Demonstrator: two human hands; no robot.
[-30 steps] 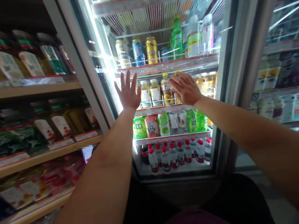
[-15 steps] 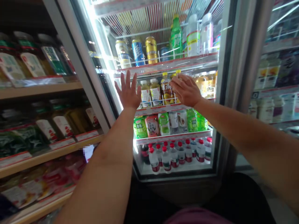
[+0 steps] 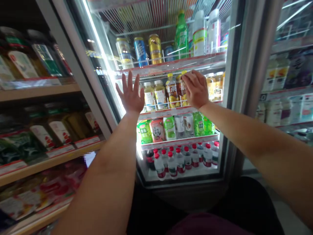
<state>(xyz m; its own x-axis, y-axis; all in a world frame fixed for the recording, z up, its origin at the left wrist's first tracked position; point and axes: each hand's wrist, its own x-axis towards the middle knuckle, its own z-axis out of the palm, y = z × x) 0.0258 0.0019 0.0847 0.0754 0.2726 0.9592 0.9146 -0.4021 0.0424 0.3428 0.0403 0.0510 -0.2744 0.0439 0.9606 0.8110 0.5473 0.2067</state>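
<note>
My left hand [image 3: 130, 95] is raised with its fingers spread, palm toward the lit cooler, at the left end of the second shelf [image 3: 168, 112] beside the open glass door [image 3: 80, 58]. It holds nothing. My right hand [image 3: 196, 88] reaches into the same shelf, its fingers curled round a yellow-capped tea bottle [image 3: 184, 85] in the row. Another yellow-capped tea bottle [image 3: 171, 91] and two pale bottles [image 3: 154, 94] stand between my hands.
Cans [image 3: 141, 50] and tall bottles [image 3: 181, 36] fill the top shelf. Green and pink drinks [image 3: 157, 130] stand below, red-capped water bottles [image 3: 181, 160] at the bottom. Wooden shelves [image 3: 49, 156] with packaged goods are on the left, a second cooler [image 3: 288, 81] on the right.
My right hand has moved further in and its fingers have closed round the bottle. My left hand stays spread in about the same place. The view has shifted slightly.
</note>
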